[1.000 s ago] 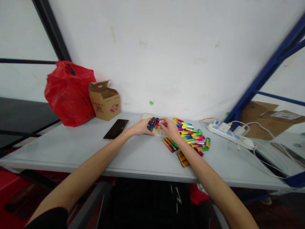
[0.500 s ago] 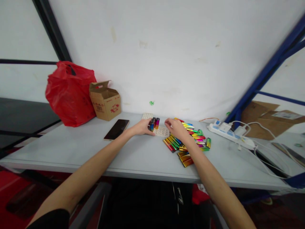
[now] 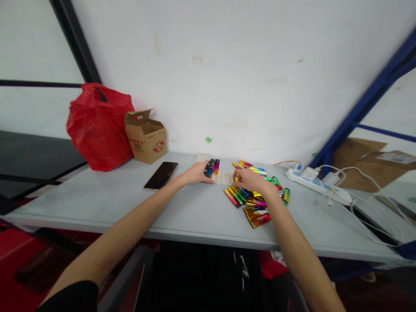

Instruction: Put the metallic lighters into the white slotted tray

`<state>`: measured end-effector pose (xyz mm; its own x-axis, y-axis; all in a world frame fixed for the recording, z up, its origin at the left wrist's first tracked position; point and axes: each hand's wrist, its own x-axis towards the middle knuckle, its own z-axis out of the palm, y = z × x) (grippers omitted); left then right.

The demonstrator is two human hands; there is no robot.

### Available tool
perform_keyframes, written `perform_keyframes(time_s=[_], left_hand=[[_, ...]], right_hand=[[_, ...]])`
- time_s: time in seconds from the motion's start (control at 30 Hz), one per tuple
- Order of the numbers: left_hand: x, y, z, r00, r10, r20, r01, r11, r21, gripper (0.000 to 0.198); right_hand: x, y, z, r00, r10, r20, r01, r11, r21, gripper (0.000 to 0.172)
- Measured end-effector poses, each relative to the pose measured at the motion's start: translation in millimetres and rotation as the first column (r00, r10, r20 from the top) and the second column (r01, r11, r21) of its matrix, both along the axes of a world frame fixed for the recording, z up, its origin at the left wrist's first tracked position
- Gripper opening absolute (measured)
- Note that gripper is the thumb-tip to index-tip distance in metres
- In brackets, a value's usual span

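Observation:
Several lighters with black tops (image 3: 216,167) stand upright at the left part of a pale tray with rows of round holes (image 3: 223,177). My left hand (image 3: 196,173) is curved round the left side of this group, fingers behind and thumb in front. Just right of the tray, my right hand (image 3: 248,179) is bent down with its fingertips drawn together over the edge of a loose pile of shiny coloured lighters (image 3: 236,195). What lies between those fingertips is too small to make out. Part of the pile is hidden under the right hand and forearm.
A phone (image 3: 161,175) lies left of my left hand. Farther back stand an open cardboard box (image 3: 147,141) and a red plastic bag (image 3: 99,130). On the right lies a white power strip (image 3: 318,186) with plugs and cables. Another pale holed tray (image 3: 203,158) shows behind my left hand.
My right hand has moved right, from over the tray to the edge of the lighter pile. My left hand stays by the standing lighters. The whole view has shifted slightly.

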<state>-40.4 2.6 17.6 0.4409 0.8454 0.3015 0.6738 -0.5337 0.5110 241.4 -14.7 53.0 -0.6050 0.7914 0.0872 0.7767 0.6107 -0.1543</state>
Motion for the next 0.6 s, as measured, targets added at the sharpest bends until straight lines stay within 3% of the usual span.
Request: perform_keyframes(time_s=[0.17,0.33,0.47,0.6], left_hand=[[0,-1,1.5,1.000,0.003,-0.015,-0.003,1.000,0.005,0.075],[0,-3,1.8,1.000,-0.004,0.015,0.004,1.000,-0.011,0.074],[0,-3,1.8,1.000,-0.005,0.023,0.006,1.000,-0.025,0.074],[1,-3,1.2,1.000,-0.013,0.027,0.014,0.999,-0.039,0.075]], right_hand=[[-2,-4,3.5,0.991,-0.123,0.058,0.126,0.991,-0.050,0.031],[-11,-7,1.2,0.983,-0.113,0.142,0.119,0.992,-0.036,0.028],[-15,-5,-5.3,0.981,-0.101,0.164,0.090,0.993,0.073,0.030],[-12,4,-12.9,0.999,-0.042,0.014,0.038,0.975,0.217,0.028]])
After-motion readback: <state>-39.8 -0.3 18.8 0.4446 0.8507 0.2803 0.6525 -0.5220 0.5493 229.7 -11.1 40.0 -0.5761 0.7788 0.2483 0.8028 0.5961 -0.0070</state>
